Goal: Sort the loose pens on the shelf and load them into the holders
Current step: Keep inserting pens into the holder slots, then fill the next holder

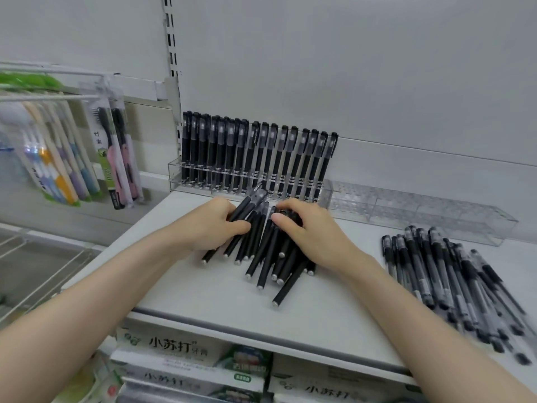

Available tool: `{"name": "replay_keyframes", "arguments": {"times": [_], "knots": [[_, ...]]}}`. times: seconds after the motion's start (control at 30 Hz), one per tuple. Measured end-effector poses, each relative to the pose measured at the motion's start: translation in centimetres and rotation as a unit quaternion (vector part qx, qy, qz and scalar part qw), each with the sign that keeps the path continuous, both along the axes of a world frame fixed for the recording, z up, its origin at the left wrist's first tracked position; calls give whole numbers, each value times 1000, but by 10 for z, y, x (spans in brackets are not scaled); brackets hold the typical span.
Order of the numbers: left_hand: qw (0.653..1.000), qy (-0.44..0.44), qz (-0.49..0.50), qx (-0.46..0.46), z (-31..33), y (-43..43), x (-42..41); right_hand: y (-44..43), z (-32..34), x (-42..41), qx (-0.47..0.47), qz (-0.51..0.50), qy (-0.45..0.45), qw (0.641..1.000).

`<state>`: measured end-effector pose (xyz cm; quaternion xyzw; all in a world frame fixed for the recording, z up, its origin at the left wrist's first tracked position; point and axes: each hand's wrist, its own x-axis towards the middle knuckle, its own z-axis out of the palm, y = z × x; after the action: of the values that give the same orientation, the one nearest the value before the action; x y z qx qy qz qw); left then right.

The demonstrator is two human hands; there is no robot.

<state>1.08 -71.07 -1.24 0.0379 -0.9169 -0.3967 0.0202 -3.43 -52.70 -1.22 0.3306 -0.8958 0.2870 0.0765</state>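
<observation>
Writing first. The white cardboard boxes (pixel 180 347) on the level under the shelf read "小苏打" in large dark characters, with a smaller "牙膏" beside it. Their green badges are too blurred to read. The hanging toothbrush packs (pixel 58 161) at left carry print I can't make out. The pen clips bear pale lettering, too small for me.

The loose matte black pens (pixel 263 257) have slim barrels, silver end plugs pointing toward me, and smoky translucent caps toward the back wall. They lie fanned in a heap at the centre of the white shelf board (pixel 203 298), just in front of the clear acrylic pen holder (pixel 174 173). In that holder a row of the same black pens (pixel 255 158) stands upright, clips up.

Left hand (pixel 213 225): fingers curled round a bundle of several pens at the heap's left side, barrels sticking out below the palm.

Right hand (pixel 308 228): draped over the cap end of the heap's right side, fingers curled down over the caps, thumb laid against the barrels. The two hands are near each other, with a few pens showing between them.

Right of the filled holder sits a second clear acrylic holder (pixel 421 212) with rows of holes. In front of it, well apart from the hands, is a second heap of pens with see-through barrels and black grips (pixel 453 289), lying roughly parallel.
</observation>
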Motion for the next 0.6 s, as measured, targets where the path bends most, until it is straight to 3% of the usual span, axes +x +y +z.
{"name": "replay_keyframes", "arguments": {"times": [0.23,0.43,0.6], "knots": [[994,30,-38,96,5,2,18,2,2,-1,-25,-17,-10,999],[945,48,-107,306,9,1,25,-9,19,8,-194,48,-96,975],[947,46,-142,285,18,-11,20,-29,36,7,-322,59,-164,931]]}}
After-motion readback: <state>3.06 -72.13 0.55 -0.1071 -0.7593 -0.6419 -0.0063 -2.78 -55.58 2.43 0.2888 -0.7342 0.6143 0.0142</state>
